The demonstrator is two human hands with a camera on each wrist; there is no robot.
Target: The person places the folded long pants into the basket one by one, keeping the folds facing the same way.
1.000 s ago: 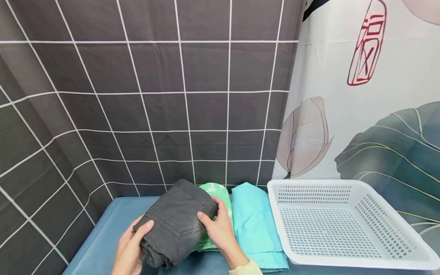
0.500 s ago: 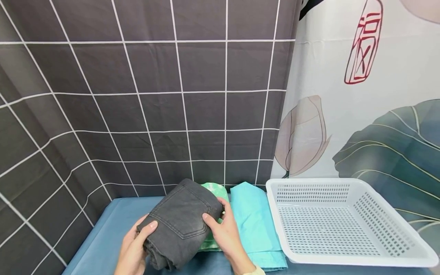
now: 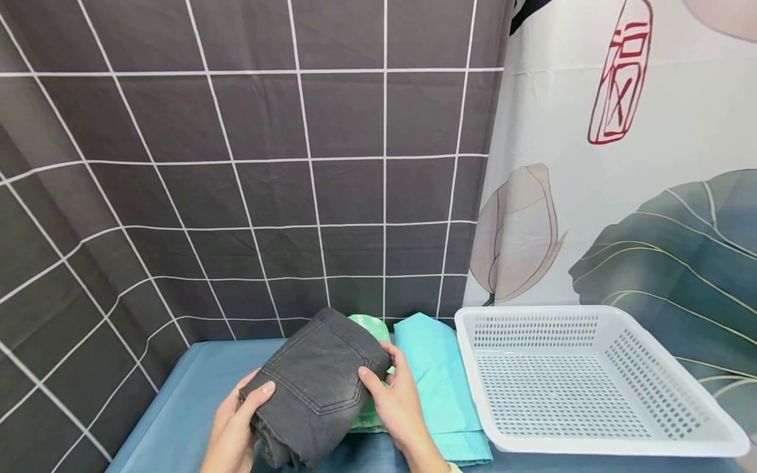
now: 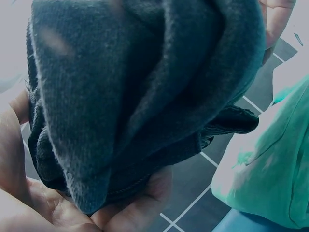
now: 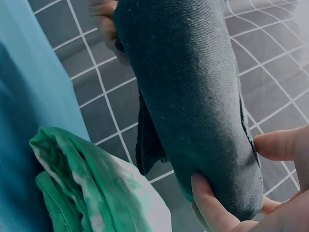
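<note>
A folded pair of dark grey jeans [image 3: 316, 387], with a stitched back pocket facing up, is held above the blue surface in the head view. My left hand [image 3: 236, 424] grips its left end, thumb on top. At the right end, my right hand [image 3: 404, 407] pinches the fold between thumb and fingers. The left wrist view shows loose layers of the jeans [image 4: 145, 87] hanging over the left palm. From the right wrist, the rolled edge of the jeans [image 5: 193, 106] appears smooth and rounded. Partly hidden behind the jeans lies a green and white folded cloth [image 3: 369, 419].
Beside the green cloth lies a folded turquoise cloth [image 3: 440, 387]. A white perforated plastic basket [image 3: 615, 447] stands on the right. Everything rests on a blue padded surface [image 3: 177, 401], backed by a dark grid-patterned curtain [image 3: 349, 190] and a white printed curtain [image 3: 550, 112].
The jeans and both hands have shifted slightly to the right, overlapping more of the green cloth. Both grips stay the same, and the head view has turned a little.
</note>
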